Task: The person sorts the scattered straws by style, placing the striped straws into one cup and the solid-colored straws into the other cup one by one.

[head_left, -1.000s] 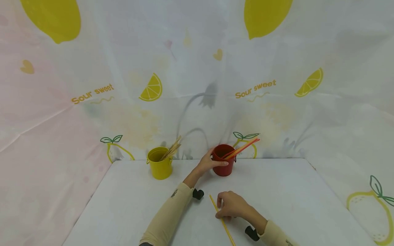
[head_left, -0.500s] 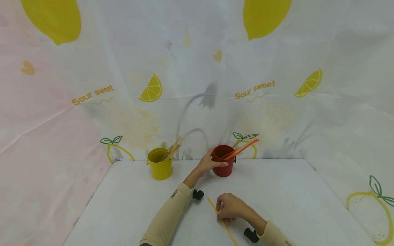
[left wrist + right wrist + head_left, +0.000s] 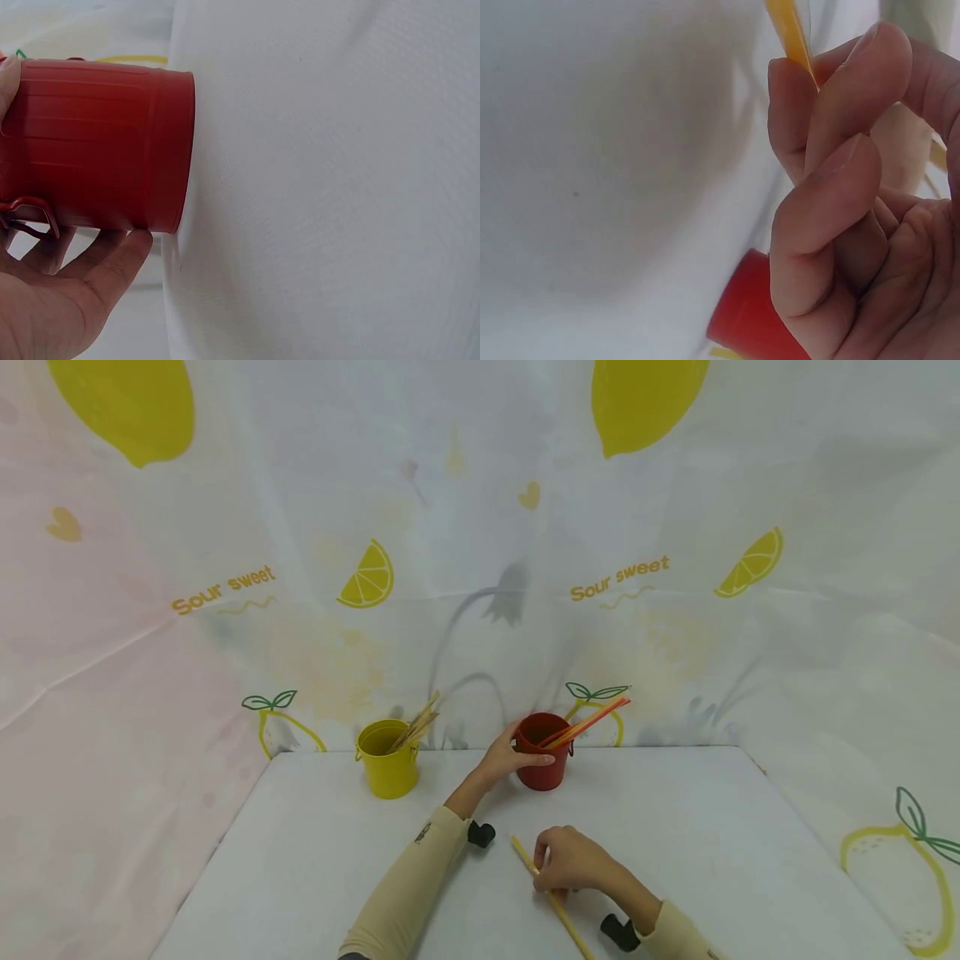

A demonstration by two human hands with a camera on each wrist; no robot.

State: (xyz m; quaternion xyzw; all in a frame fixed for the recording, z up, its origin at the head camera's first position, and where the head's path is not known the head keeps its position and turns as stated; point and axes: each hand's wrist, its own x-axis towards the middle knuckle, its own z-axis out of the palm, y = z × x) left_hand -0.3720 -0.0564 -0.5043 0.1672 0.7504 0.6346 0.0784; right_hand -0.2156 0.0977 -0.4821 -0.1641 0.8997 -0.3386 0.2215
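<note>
In the head view my left hand [image 3: 504, 762] grips the side of a small red bucket [image 3: 542, 777] near the back of the table, thumb across its front. Orange and red straws [image 3: 592, 722] lean out of that bucket to the right. The left wrist view shows fingers [image 3: 124, 262] curved around the bucket wall [image 3: 97, 142], by its wire handle. Closer to the front, my right hand [image 3: 573, 860] pinches a thin yellow straw [image 3: 570, 927] slanting over the table. In the right wrist view the straw [image 3: 787, 30] sticks out from between thumb and fingertips, its other part hidden by the hand.
A yellow bucket [image 3: 390, 774] holding several thin tan sticks [image 3: 416, 731] stands to the left of the red one. The white table [image 3: 300, 860] ends at a lemon-printed cloth [image 3: 480, 527] behind. Black wrist-worn pieces [image 3: 482, 835] jut out below both hands.
My right hand has shifted slightly right with the yellow straw, after a small dip toward the front. The left hand and red bucket hold their place.
</note>
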